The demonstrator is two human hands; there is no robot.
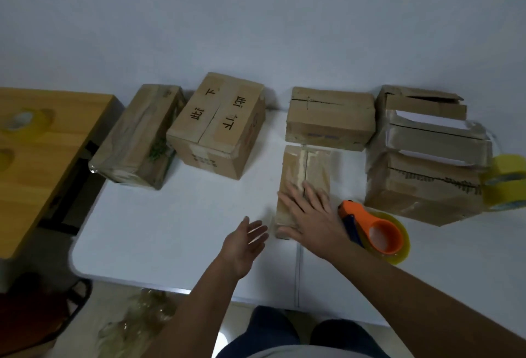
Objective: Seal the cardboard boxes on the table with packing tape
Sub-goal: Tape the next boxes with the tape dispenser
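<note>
A small flat cardboard box (306,170) lies in the middle of the white table (176,215), with tape over its top seam. My right hand (308,217) lies flat on the box's near end, fingers spread. My left hand (246,244) hovers open just left of the box, palm turned toward it, touching nothing. An orange tape dispenser (375,229) with a roll of yellowish tape lies on the table right of my right hand. Several more cardboard boxes stand along the back: a tape-wrapped one (136,138), one with black writing (219,124), a low one (330,117).
At the right, a stack of torn-open boxes (427,153) stands with a yellow tape roll (505,182) at its right side. A wooden table (37,158) with tape rolls on it adjoins at left. Crumpled clear tape (136,323) lies on the floor near my knees.
</note>
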